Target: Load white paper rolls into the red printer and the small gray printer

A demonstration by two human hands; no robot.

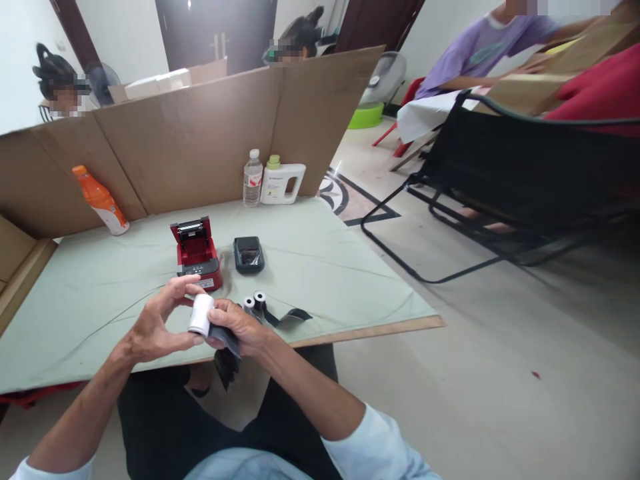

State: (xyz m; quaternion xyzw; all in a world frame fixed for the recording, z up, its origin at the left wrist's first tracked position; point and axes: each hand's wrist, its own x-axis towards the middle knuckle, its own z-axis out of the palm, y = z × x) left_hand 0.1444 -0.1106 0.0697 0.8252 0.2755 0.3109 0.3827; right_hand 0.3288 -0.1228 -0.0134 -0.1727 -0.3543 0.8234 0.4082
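Both hands are holding a white paper roll [201,314] just above the near edge of the table [100,287]. The roll's long axis is standing nearly upright, tilting slightly with its top leaning away and to the right. The left hand [157,327] is pinching it from the left with curled fingers; the right hand [243,328] is closing around its lower right side along with a dark strip [227,347] hanging downward. A red printer [196,253], lid open, is sitting just beyond.

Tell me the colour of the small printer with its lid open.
Red, with a dark inside; the small printer shows in the head view.
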